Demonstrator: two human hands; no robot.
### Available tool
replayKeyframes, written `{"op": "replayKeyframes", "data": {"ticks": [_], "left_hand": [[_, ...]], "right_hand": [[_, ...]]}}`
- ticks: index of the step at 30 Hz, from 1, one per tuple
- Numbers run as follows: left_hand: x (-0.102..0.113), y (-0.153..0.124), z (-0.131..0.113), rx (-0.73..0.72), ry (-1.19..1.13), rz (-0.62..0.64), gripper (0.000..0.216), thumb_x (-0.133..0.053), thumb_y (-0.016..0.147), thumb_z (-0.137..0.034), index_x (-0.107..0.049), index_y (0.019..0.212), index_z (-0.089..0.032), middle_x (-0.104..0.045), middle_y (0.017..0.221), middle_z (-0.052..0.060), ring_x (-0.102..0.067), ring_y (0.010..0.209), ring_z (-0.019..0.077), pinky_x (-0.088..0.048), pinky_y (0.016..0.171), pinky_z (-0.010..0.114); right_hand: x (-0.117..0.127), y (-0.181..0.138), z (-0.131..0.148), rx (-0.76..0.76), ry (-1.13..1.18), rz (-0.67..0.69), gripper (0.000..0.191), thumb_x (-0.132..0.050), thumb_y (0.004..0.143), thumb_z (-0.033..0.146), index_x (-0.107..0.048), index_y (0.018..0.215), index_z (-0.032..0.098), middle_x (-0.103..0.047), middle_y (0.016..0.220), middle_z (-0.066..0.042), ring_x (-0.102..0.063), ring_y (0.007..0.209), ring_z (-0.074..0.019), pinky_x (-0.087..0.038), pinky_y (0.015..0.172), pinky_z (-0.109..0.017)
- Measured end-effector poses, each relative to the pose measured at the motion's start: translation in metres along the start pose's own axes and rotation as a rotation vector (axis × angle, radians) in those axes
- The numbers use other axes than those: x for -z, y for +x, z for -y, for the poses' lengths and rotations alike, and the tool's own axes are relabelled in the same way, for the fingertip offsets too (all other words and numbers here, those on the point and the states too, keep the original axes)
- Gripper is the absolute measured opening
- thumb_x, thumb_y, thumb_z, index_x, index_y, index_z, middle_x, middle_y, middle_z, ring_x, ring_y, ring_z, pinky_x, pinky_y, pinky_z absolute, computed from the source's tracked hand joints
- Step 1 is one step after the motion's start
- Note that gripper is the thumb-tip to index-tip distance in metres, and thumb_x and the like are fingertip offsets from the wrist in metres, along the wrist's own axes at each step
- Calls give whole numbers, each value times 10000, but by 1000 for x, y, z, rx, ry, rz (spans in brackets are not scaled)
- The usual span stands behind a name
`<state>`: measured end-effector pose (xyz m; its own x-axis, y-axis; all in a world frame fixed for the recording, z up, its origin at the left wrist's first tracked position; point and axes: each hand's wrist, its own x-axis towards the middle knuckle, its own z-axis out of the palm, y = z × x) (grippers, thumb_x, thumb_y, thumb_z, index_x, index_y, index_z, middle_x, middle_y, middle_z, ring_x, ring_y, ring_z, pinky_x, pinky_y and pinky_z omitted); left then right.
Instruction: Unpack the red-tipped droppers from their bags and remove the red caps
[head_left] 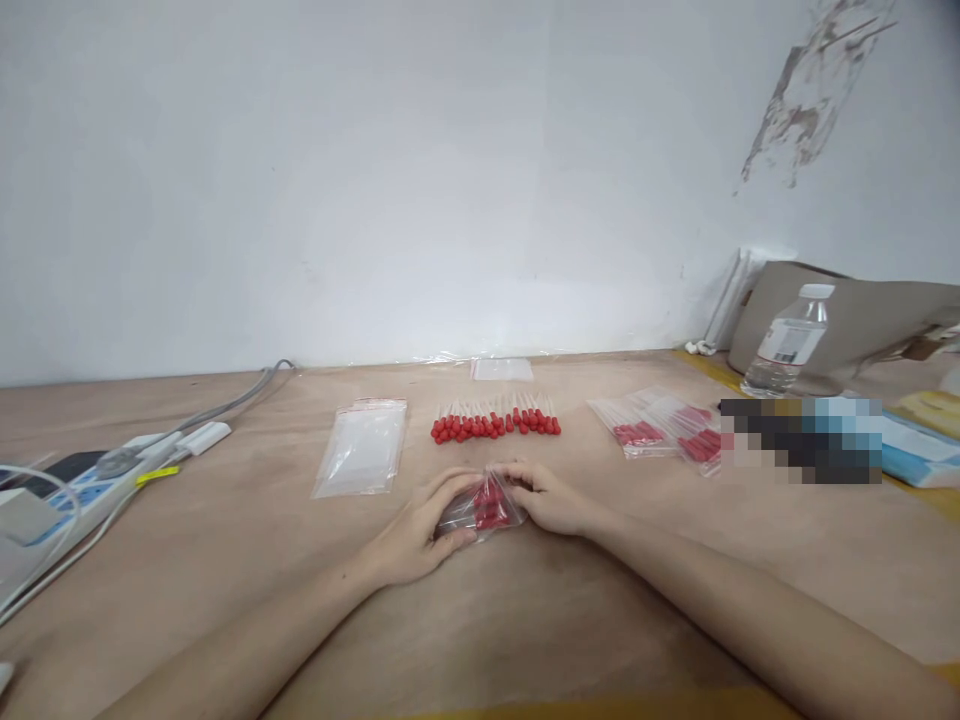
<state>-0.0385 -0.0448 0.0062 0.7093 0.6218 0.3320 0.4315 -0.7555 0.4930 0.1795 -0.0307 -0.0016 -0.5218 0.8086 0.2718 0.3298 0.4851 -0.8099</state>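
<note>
Between my two hands, near the middle of the table, is a clear plastic bag [491, 512] with several red pieces inside. My left hand [412, 535] grips the bag's left side, its thumb at the front and its fingers along the far edge. On the other side, the curled fingers of my right hand [551, 498] hold the bag's upper right edge. Just beyond my hands lies a row of thin pale sticks with red ends [495, 424], red ends toward me. A stack of flat clear bags [361, 447] lies to the left of the row.
Filled bags with red pieces [637, 430] lie to the right. Farther right stand a water bottle [791, 340] and a grey-brown bag [862, 310]. A power strip [75, 510] with cables occupies the left side. Another pale stack [502, 369] lies by the wall.
</note>
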Motion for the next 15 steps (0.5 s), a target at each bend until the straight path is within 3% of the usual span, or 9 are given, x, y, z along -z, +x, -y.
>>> {"op": "replayKeyframes", "data": {"ticks": [4,7,12,15], "left_hand": [[-1,-1,4,0,2,-43,464,-480,839,-274,-329,1276,-235,-330,1325,83,-335,1216,213,-313,1011,377],[-1,-1,8,17,-6,-53,457,-484,837,-256,-337,1270,-238,-336,1317,83,-344,1210,207,-312,1014,380],[-1,0,12,18,-4,-53,442,-511,823,-244,-369,1241,-238,-360,1297,77,-369,1191,201,-324,1005,367],[0,1,13,3,3,-45,404,-510,825,-240,-401,1214,-235,-381,1281,73,-381,1180,193,-333,995,347]], "right_hand": [[1,0,-3,12,-25,19,316,-528,664,84,-623,949,184,-557,1006,-38,-504,938,-163,-398,852,-298],[1,-1,-4,48,16,0,402,-558,681,127,-558,1078,190,-531,1089,-55,-493,967,-164,-389,868,-312],[6,0,-2,19,89,195,435,-642,672,250,-548,1093,192,-576,915,-14,-517,789,-135,-432,710,-262],[4,-1,0,37,80,179,374,-661,663,303,-592,1011,183,-571,827,7,-491,677,-105,-410,612,-221]]}}
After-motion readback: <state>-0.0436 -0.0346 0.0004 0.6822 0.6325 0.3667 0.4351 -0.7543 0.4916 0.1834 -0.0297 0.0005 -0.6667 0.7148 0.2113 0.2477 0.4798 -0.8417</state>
